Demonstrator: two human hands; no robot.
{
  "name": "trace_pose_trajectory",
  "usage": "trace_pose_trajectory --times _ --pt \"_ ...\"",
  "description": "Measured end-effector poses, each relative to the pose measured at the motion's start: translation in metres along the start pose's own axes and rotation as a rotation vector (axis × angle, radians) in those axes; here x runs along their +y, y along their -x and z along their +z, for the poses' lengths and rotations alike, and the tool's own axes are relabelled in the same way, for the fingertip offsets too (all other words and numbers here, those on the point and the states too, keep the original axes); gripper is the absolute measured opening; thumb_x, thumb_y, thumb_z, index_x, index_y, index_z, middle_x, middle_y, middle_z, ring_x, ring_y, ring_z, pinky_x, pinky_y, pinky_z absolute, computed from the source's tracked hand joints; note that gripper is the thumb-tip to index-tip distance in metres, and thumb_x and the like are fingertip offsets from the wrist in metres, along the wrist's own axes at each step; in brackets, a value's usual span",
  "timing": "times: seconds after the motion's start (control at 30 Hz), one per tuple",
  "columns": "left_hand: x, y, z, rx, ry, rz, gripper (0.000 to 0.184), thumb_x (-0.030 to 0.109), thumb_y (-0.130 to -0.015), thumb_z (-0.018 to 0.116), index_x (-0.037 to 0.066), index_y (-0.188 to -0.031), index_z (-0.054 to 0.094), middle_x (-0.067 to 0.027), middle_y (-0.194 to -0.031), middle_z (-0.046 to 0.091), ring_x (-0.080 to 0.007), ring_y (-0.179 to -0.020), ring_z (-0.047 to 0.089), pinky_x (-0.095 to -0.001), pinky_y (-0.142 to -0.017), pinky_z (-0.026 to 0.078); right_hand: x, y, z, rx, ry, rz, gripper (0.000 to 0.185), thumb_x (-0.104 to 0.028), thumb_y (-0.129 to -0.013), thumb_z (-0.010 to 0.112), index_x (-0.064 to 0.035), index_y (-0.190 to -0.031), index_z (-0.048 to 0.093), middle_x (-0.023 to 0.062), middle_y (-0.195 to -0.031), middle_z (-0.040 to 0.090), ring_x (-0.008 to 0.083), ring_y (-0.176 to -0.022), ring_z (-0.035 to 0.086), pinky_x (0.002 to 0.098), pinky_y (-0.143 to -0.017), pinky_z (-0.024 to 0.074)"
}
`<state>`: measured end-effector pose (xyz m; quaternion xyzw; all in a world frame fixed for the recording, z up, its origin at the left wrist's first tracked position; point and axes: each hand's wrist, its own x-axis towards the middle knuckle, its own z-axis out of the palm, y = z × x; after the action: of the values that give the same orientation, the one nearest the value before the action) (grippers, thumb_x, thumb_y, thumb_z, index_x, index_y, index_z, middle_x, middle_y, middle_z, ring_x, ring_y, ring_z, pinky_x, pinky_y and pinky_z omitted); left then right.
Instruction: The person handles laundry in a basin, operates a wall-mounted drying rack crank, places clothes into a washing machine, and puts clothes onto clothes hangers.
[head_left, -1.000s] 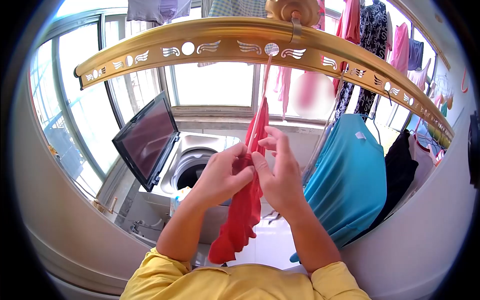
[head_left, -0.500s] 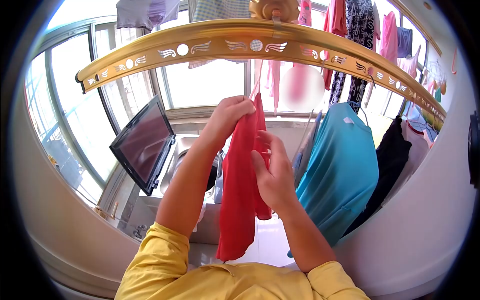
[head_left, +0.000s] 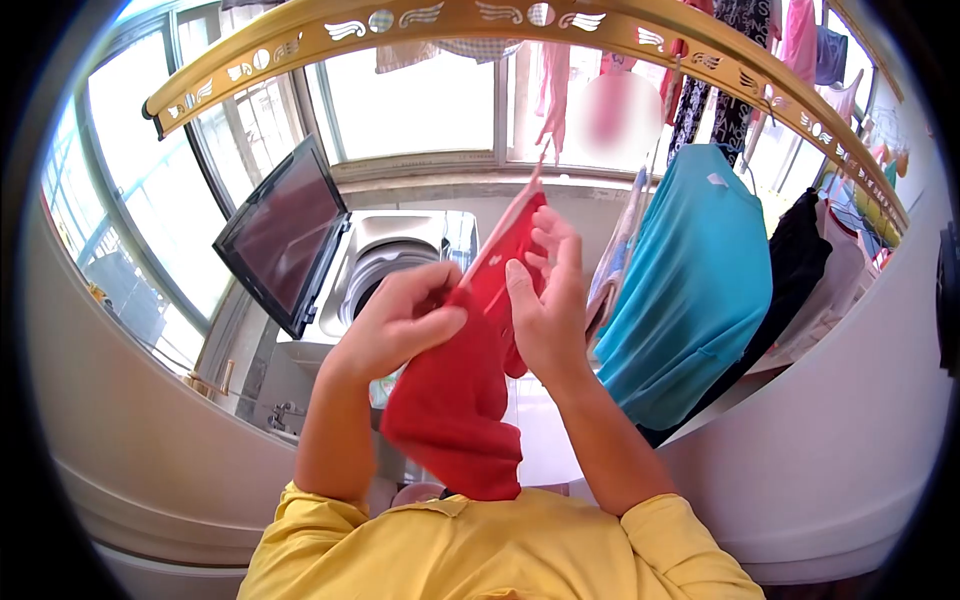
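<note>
A red garment (head_left: pixel 460 390) hangs in front of my chest on a pale pink hanger (head_left: pixel 500 232), which slants from upper right to lower left. My left hand (head_left: pixel 405 315) is closed on the cloth by the hanger's lower left end. On the other side, my right hand (head_left: pixel 547 300) touches the garment near the hanger's upper part, with its fingers curled and the thumb apart from them. The fabric hangs in folds below both hands, its lower edge close to my yellow shirt (head_left: pixel 500 545).
A gold rail (head_left: pixel 460 22) crosses overhead. Left of centre stands a washing machine (head_left: pixel 365 250) with its dark lid (head_left: pixel 285 235) raised. At the right hang a turquoise top (head_left: pixel 690 290) and a black garment (head_left: pixel 800 250). Windows (head_left: pixel 415 105) line the back.
My left hand has moved down and left from the top of the garment, drawing the cloth along. The hanger now shows at a slant. The view has tilted downward, so the rail sits higher.
</note>
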<state>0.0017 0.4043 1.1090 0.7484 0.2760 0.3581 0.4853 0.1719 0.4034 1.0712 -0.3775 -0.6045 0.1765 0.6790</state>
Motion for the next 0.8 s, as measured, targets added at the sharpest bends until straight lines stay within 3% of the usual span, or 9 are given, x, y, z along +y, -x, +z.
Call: trace_pose_trajectory --times 0.1,0.27,0.33,0.4,0.47,0.5,0.6,0.63,0.8 --pt "-0.001 0.035 0.000 -0.034 0.029 -0.051 0.010 0.010 -0.076 0.053 0.002 -0.079 0.048 0.0042 -0.070 0.040 -0.0036 -0.065 0.036 -0.0188 -0.057 0.032 0.018 0.007 0.005 0.104 0.044 -0.005 0.056 -0.007 -0.083 0.056 0.0048 -0.131 0.031 0.0216 -0.130 0.037 0.0315 -0.124 0.037 0.0389 -0.103 0.0317" --pt "-0.016 0.069 -0.002 0.003 0.084 -0.072 0.011 0.010 -0.072 0.053 0.001 -0.078 0.048 0.0034 -0.070 0.041 -0.0040 -0.065 0.036 -0.0196 -0.056 0.031 0.025 0.016 0.003 -0.038 -0.125 0.074 0.057 -0.025 -0.086 0.059 0.0048 -0.129 0.036 0.0210 -0.130 0.038 0.0314 -0.121 0.038 0.0381 -0.103 0.0283" --pt "-0.015 0.072 -0.003 -0.021 0.081 -0.089 0.012 0.010 -0.072 0.054 0.001 -0.077 0.048 0.0029 -0.071 0.042 -0.0045 -0.064 0.037 -0.0198 -0.055 0.031 0.020 0.017 0.002 -0.074 0.233 -0.085 0.055 -0.030 -0.084 0.062 0.0041 -0.123 0.043 0.0208 -0.127 0.042 0.0304 -0.118 0.040 0.0377 -0.099 0.0313" --pt "-0.014 0.076 -0.002 -0.004 0.142 -0.146 0.015 0.014 -0.070 0.056 0.002 -0.074 0.048 0.0031 -0.069 0.042 -0.0050 -0.063 0.037 -0.0204 -0.055 0.030 0.022 0.014 0.002 -0.047 0.217 -0.109 0.053 -0.037 -0.081 0.067 0.0029 -0.112 0.052 0.0194 -0.116 0.050 0.0276 -0.112 0.045 0.0364 -0.094 0.0344" --pt "-0.018 0.080 -0.006 -0.065 0.207 -0.159 0.019 0.018 -0.069 0.058 0.003 -0.071 0.047 0.0035 -0.066 0.041 -0.0053 -0.064 0.037 -0.0209 -0.055 0.029 0.027 0.007 -0.005 -0.251 0.141 0.084 0.051 -0.042 -0.078 0.069 0.0016 -0.100 0.056 0.0158 -0.100 0.058 0.0247 -0.099 0.052 0.0359 -0.085 0.0392" --pt "-0.018 0.080 -0.005 -0.062 0.186 -0.151 0.023 0.021 -0.068 0.060 0.003 -0.069 0.046 0.0038 -0.064 0.040 -0.0054 -0.063 0.037 -0.0213 -0.054 0.028 0.030 0.002 -0.003 -0.246 0.005 0.068 0.049 -0.045 -0.074 0.073 0.0003 -0.085 0.059 0.0089 -0.078 0.061 0.0187 -0.074 0.057 0.0314 -0.067 0.0435" --pt "-0.027 0.077 -0.006 -0.125 0.066 -0.099 0.022 0.017 -0.071 0.060 0.002 -0.067 0.044 0.0033 -0.065 0.039 -0.0061 -0.063 0.036 -0.0230 -0.053 0.029 0.043 -0.007 -0.004 -0.455 -0.049 0.280 0.046 -0.044 -0.072 0.075 -0.0004 -0.074 0.060 0.0038 -0.064 0.059 0.0128 -0.058 0.054 0.0258 -0.054 0.0414" --pt "-0.028 0.075 -0.009 -0.156 -0.030 -0.039 0.018 0.016 -0.075 0.061 0.001 -0.073 0.051 0.0012 -0.068 0.047 -0.0077 -0.065 0.044 -0.0225 -0.056 0.036 0.049 -0.008 -0.004 -0.469 -0.104 0.302 0.044 -0.042 -0.071 0.076 -0.0005 -0.067 0.063 0.0012 -0.057 0.057 0.0086 -0.053 0.052 0.0215 -0.048 0.0381" --pt "-0.007 0.094 -0.010 0.213 -0.077 -0.234 0.030 0.018 -0.074 0.071 0.003 -0.098 0.061 -0.0035 -0.079 0.063 -0.0131 -0.074 0.058 -0.0256 -0.077 0.049 0.058 -0.008 -0.012 -0.364 0.079 0.456 0.037 -0.038 -0.077 0.072 -0.0016 -0.072 0.069 0.0015 -0.053 0.055 0.0078 -0.050 0.049 0.0216 -0.047 0.0356"
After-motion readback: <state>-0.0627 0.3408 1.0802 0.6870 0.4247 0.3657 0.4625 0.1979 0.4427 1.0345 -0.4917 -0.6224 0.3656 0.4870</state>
